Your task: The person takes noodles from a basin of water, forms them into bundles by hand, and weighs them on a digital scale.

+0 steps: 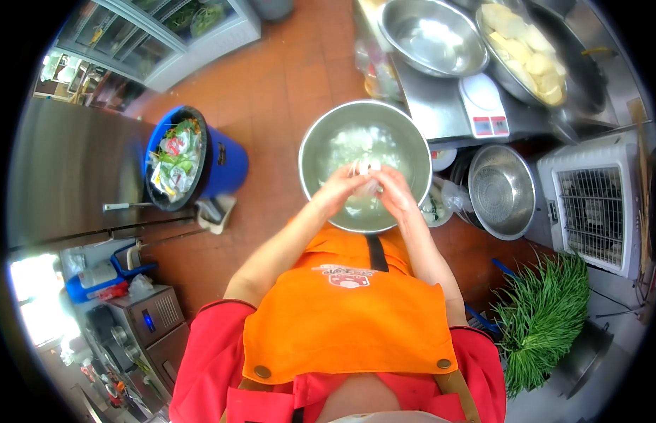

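Observation:
A large round metal bowl (316,151) holds clear liquid with pale, whitish pieces in it. Both hands meet over the middle of this bowl. My left hand (342,189) comes in from the left with its fingers bent inward. From the right, my right hand (393,189) reaches in, its fingertips close to the left ones. Between the fingertips is a small white item (369,167), too small to name, and both hands are closed on it. The front of an orange apron (342,317) lies just below the bowl.
A blue bin (229,162) full of scraps stands left. At the upper right, a metal counter (430,95) bears a steel bowl (433,35), a white scale (483,99) and a pan of pale slices (525,53). A colander (502,190) and green stalks (546,317) are right.

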`<state>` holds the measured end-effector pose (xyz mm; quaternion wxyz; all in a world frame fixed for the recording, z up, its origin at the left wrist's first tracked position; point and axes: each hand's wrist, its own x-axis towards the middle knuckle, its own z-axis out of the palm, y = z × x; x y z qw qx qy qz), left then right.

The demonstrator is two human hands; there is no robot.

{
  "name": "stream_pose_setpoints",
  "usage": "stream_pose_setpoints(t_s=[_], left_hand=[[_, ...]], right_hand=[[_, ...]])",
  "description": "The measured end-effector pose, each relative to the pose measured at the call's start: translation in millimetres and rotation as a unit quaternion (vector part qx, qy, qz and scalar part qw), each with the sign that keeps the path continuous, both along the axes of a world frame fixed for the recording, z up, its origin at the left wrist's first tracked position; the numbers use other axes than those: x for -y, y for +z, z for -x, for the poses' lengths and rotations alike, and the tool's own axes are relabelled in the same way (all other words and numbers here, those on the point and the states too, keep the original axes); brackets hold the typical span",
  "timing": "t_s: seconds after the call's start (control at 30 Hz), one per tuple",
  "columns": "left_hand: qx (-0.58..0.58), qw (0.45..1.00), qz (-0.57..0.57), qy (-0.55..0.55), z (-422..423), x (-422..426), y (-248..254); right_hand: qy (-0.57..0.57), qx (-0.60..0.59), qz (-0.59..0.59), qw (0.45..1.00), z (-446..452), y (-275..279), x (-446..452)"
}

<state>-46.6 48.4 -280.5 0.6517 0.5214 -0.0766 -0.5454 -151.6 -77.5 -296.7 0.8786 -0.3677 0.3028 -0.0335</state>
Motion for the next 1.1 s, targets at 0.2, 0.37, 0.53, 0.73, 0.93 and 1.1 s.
stream_pose_setpoints(t_s=[0.2,0.37,0.53,0.73,0.93,1.1], left_hand=[[-0.082,0.992,0.050,0.077,-6,-11,12],[-0.167,0.962,0.072,0.205,-42,-57,-22],[-0.128,0.951,0.084,0.269,-89,-121,-29],[-0.067,0.956,0.007,0.286,-108,-183,-38],[-0.049,0.964,-0.104,0.239,-74,-192,-73],[-0.127,0.961,0.051,0.241,-64,-174,-60]], right_hand=[[-0.022,-0.008,-0.029,0.999,9,9,3],[-0.098,-0.016,-0.104,0.990,38,8,26],[-0.167,-0.023,-0.066,0.983,82,-18,76],[-0.187,-0.026,0.076,0.979,112,35,120],[-0.013,-0.098,0.349,0.932,94,36,102],[-0.003,-0.030,0.293,0.956,60,72,67]])
